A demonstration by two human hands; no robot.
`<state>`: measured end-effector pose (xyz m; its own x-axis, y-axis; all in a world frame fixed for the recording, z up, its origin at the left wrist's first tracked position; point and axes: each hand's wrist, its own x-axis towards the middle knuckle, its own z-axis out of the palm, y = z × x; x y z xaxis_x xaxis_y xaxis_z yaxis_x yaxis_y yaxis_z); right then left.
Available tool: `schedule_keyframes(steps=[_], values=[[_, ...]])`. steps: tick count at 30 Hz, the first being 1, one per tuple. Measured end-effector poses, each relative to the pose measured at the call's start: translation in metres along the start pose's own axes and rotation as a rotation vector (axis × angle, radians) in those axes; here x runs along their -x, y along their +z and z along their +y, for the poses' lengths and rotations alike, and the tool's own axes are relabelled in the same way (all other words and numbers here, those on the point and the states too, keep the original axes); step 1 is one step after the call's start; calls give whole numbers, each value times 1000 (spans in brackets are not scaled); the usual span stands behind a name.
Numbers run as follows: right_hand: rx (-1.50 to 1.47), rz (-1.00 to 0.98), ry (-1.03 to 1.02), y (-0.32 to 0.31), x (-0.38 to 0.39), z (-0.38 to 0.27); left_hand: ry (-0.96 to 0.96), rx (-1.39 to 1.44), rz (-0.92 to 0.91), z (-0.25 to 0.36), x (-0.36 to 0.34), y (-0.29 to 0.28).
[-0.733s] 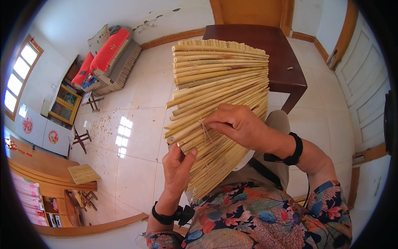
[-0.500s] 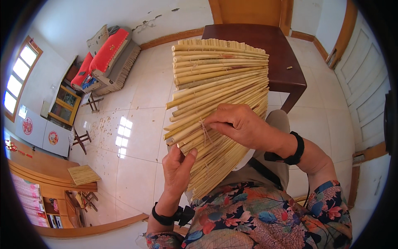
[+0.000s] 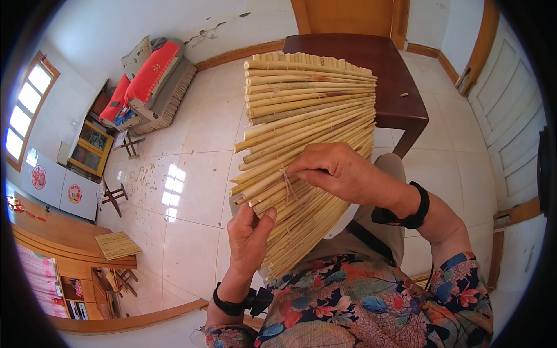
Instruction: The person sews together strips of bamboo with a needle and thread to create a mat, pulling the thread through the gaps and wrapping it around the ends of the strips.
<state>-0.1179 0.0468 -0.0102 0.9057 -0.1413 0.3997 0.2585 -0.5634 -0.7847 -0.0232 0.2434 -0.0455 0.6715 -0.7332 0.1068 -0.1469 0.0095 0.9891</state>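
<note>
A mat of pale yellow reeds point(image 3: 307, 104) fans out before me, partly over the dark red table, its lower part above my lap. My left hand point(image 3: 248, 240) grips the lower left edge of the mat, thumb up beside the reed ends and fingertips partly hidden. My right hand point(image 3: 331, 171) lies over the middle-lower reeds, thumb and forefinger closed on thin pinkish twine point(image 3: 289, 188) looped and knotted around the reeds. Both wrists wear black straps.
The dark red table point(image 3: 400, 116) stands ahead. At left are a couch with red covers point(image 3: 152, 69), folding stools point(image 3: 112, 194), a white fridge point(image 3: 46, 180), a wooden cabinet and a small reed panel point(image 3: 118, 243). Chips lie on the tiled floor. A white door point(image 3: 502, 98) is at right.
My right hand has lifted slightly, its knuckles a little higher, with the pinch still at the twine. The mat's upper part has shifted slightly up and right; my left hand stays about where it was.
</note>
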Motion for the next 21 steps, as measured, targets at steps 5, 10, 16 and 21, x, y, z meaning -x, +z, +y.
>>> schedule_keyframes(steps=[5,10,16,21], values=[[67,-10,-8,-3,0,-5,6,-122,13,5,2,-1],[247,-57,-15,-16,1,-27,153,-453,-24,7,1,-1],[232,-15,144,-15,32,-39,471,-576,-173,12,3,12],[-62,109,277,2,57,-32,509,-589,-296,14,2,7]])
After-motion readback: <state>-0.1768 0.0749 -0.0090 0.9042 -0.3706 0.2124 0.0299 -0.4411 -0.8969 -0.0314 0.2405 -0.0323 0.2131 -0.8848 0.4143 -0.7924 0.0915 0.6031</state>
